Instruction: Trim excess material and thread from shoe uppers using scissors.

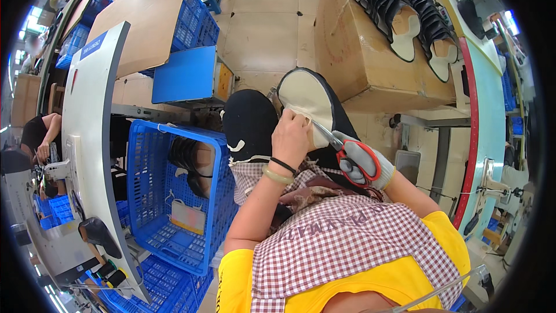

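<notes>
In front of my checkered apron [324,243], over the region of my knees, is the cream shoe piece [308,94] with its black edge, the rounded end pointing away from me. My left hand [291,133] is closed on its near part, pinching the pale material between thumb and fingers; exactly how much is pinched I cannot tell, because the knuckles cover it. My right hand [364,161], in a grey and white glove, is wrapped around the red handles of the scissors [334,141]. Their blades point toward the pinched place; whether they are parted or together, I cannot see well. I judge that the step in hand is trimming at this place. A next cut, in my opinion, calls for a steady left pinch and blade tips clear of my fingertips. On my left knee [250,119] lies a pale scrap [236,145]. Beside it, on the left, stands a blue basket [219,208] with black shoe pieces [183,153] inside. Farther ahead, to the right, rows of black shoes [373,3] rest on a brown carton [347,49].
</notes>
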A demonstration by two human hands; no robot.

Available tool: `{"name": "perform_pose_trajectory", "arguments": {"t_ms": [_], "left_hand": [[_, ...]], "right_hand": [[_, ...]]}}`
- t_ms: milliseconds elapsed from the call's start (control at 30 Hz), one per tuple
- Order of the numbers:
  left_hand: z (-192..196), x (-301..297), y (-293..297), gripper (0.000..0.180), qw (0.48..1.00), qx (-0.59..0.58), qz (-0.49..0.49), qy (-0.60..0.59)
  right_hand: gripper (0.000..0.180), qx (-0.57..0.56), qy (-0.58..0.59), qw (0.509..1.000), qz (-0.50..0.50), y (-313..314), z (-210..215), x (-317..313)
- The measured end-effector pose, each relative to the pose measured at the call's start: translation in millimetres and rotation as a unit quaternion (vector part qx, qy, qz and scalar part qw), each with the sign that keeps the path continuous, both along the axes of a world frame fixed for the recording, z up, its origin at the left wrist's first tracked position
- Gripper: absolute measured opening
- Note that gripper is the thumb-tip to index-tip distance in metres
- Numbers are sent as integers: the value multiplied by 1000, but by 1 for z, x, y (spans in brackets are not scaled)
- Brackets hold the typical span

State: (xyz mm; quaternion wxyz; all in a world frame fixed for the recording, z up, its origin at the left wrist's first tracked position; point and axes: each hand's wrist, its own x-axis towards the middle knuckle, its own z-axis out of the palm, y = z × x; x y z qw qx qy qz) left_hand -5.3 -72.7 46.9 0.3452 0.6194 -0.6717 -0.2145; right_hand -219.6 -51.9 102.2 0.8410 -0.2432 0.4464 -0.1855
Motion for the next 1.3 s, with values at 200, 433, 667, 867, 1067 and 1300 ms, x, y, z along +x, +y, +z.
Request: {"name": "perform_pose_trajectory", "arguments": {"t_ms": [200,433,667,867,1067,1300], "left_hand": [[-3,2,3,6,977,131,-19,166],[-19,-4,9,12,812,284,57,506],[-21,-20,25,10,923,148,69,348],[-15,-20,28,11,926,162,63,335],[-24,-14,29,11,903,210,34,374],[-27,-13,30,11,893,225,15,390]], "right_hand": [[61,17,14,1000,19,-20,-3,-14],[87,16,47,992,118,-36,25,-22],[70,67,55,987,132,-45,19,-29],[68,75,69,984,144,-52,15,-25],[67,192,-65,976,81,-52,-22,-49],[65,91,62,984,142,-54,-5,-29]]}}
